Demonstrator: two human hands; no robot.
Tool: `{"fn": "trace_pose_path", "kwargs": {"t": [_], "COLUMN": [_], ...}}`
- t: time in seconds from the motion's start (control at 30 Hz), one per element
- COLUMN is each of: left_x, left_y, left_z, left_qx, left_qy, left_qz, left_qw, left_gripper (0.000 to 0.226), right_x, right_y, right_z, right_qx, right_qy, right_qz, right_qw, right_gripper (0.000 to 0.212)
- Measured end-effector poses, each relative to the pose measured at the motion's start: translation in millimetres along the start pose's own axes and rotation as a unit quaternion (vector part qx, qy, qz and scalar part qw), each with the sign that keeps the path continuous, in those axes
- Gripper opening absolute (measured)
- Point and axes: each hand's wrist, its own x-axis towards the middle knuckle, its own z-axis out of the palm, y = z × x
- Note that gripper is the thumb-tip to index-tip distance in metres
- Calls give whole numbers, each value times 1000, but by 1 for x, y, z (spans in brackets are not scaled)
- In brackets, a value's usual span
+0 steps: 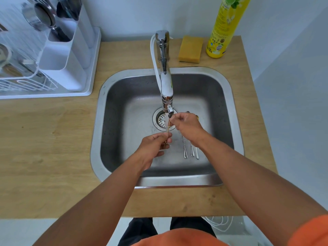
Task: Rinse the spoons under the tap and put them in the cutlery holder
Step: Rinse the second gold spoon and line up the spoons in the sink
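Left hand: our left hand [156, 142] hangs over the sink [99, 121], fingers curled, pinching the lower end of a thin gold spoon [168, 126]
Right hand: our right hand [188, 126] pinches the upper end of the same spoon with thumb and forefinger, right under the tap [166, 80] outlet
Gold spoon: we hold it between both hands, slanted, just above the drain [162, 119]; only a short stretch of the handle shows, and we cannot make out its bowl
Water: a thin stream seems to fall from the outlet onto the spoon, though it is faint
Other spoons: three steel spoons [190, 150] lie side by side on the sink floor, their handles pointing toward us, the upper parts hidden by our right wrist
Cutlery holder: the white cutlery holder [67, 55] stands on the drying rack [26, 82] at the left of the table [44, 139], well apart from the sink, with dark utensils in its far compartments
Behind the sink: a yellow sponge [190, 48] and a yellow bottle [223, 27] stand near each other on the table
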Motion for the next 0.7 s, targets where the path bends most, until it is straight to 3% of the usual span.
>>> {"fn": "trace_pose_path", "kwargs": {"t": [0.17,0.4,0.7], "left_x": [3,1,5], "left_y": [13,2,14], "left_z": [3,-6,-6], "left_qx": [-47,-18,-29], "left_qy": [-18,-17,53], "left_qz": [-16,-39,-17], "left_qw": [999,999,998], "left_gripper": [28,21,19], "right_x": [-6,1,-14], "right_y": [6,3,18], "right_z": [9,6,11], "right_qx": [16,55,133], "right_qy": [-24,-4,-17], "right_qz": [3,36,62], "right_qw": [1000,998,989], "right_gripper": [24,17,14]}}
